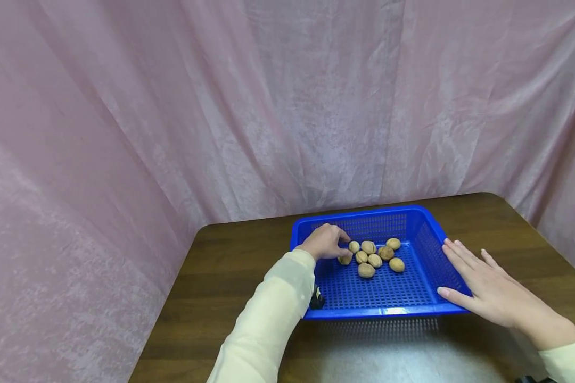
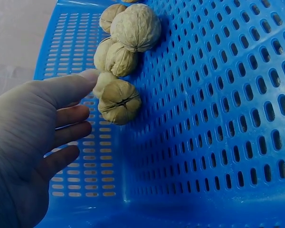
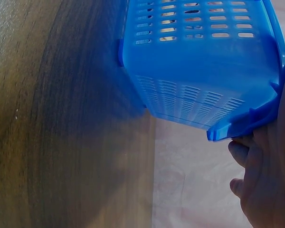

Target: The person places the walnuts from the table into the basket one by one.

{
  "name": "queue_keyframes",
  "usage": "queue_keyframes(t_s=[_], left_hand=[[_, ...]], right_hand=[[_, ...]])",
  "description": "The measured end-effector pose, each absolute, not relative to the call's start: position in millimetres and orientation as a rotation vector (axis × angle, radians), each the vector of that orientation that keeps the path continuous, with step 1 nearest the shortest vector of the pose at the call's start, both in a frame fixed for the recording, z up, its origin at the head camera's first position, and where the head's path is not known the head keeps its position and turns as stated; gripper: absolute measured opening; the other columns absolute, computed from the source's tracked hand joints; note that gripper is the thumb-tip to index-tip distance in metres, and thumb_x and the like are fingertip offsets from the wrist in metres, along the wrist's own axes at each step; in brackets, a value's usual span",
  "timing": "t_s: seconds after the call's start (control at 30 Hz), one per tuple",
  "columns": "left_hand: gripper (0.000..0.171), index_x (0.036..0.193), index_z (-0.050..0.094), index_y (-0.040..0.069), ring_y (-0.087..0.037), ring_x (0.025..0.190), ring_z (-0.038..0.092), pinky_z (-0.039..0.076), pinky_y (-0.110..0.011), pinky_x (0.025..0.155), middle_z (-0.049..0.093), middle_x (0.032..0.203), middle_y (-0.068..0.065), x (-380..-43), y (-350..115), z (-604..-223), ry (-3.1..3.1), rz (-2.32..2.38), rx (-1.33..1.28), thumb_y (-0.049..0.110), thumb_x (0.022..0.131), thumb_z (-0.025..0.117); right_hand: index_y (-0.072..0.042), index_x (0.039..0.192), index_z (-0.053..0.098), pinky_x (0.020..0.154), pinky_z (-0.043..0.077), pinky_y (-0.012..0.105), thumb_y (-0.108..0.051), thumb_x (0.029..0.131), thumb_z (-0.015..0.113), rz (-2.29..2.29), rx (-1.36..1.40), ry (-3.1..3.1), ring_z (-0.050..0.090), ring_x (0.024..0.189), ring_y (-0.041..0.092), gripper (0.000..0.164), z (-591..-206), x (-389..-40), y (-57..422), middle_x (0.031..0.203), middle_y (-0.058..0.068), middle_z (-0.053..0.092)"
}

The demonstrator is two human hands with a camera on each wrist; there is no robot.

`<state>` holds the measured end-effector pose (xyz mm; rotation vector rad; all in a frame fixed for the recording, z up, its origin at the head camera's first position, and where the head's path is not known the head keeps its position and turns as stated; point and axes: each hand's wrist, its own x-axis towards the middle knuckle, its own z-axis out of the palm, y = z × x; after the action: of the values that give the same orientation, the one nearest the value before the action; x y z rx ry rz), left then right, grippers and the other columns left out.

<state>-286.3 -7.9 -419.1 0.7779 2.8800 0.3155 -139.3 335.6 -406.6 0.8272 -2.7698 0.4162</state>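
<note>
Several tan walnuts point(image 1: 366, 271) lie loosely grouped on the floor of a blue perforated plastic basket point(image 1: 354, 214). My left hand point(image 1: 323, 242) reaches over the basket's left side, beside the leftmost walnut point(image 1: 345, 260). Seen from the left wrist, the left hand point(image 2: 42, 128) has its fingers loosely bent and apart, with the thumb tip right at the walnuts point(image 2: 119, 102); its palm is bare. My right hand point(image 1: 489, 290) rests on the basket's right rim, fingers extended. In the right wrist view, the right hand point(image 3: 268, 175) is against the rim of the basket point(image 3: 194, 61).
Under the basket is a dark brown wooden table point(image 1: 230, 287) with rounded back corners. Pink-grey curtains point(image 1: 316, 106) hang behind it. A small black object point(image 1: 317, 299) shows at the left forearm, by the basket's near left corner.
</note>
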Motion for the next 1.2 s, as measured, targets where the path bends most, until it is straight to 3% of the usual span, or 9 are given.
queue_keyframes(t_s=[0.37,0.67,0.97,1.2], left_hand=[[0.042,0.117,0.071,0.018,-0.012,0.111,0.059,0.048,-0.031,0.093,0.068,0.115,0.008,-288,-11,-413,2.911,0.395,0.806,0.042,0.083,0.074],[0.042,0.117,0.071,0.017,-0.008,0.103,0.062,0.05,-0.025,0.086,0.069,0.111,0.008,-286,-19,-397,2.923,0.6,0.813,0.043,0.084,0.072],[0.038,0.119,0.069,0.02,-0.008,0.105,0.062,0.049,-0.024,0.087,0.067,0.116,0.006,-259,-34,-342,2.976,0.704,0.872,0.044,0.089,0.067],[0.037,0.117,0.069,0.017,-0.013,0.11,0.06,0.047,-0.029,0.094,0.067,0.115,0.004,-226,-83,-308,3.14,0.661,0.986,0.04,0.088,0.069]], right_hand=[[-0.002,0.151,0.024,0.114,-0.014,0.04,-0.046,0.088,0.065,0.408,0.838,-2.756,-0.005,0.145,0.009,0.088,-404,-143,333,0.157,0.016,0.022],[-0.003,0.152,0.023,0.115,-0.012,0.039,-0.045,0.088,0.065,0.468,0.838,-2.781,-0.001,0.146,0.012,0.087,-403,-149,328,0.157,0.016,0.022],[-0.003,0.152,0.021,0.116,-0.01,0.042,-0.037,0.09,0.065,0.598,0.843,-2.781,-0.001,0.146,0.013,0.083,-400,-146,334,0.158,0.015,0.018],[-0.011,0.155,0.014,0.114,-0.012,0.046,-0.024,0.096,0.058,0.703,0.813,-2.748,-0.001,0.146,0.014,0.074,-392,-147,352,0.16,0.01,0.011]])
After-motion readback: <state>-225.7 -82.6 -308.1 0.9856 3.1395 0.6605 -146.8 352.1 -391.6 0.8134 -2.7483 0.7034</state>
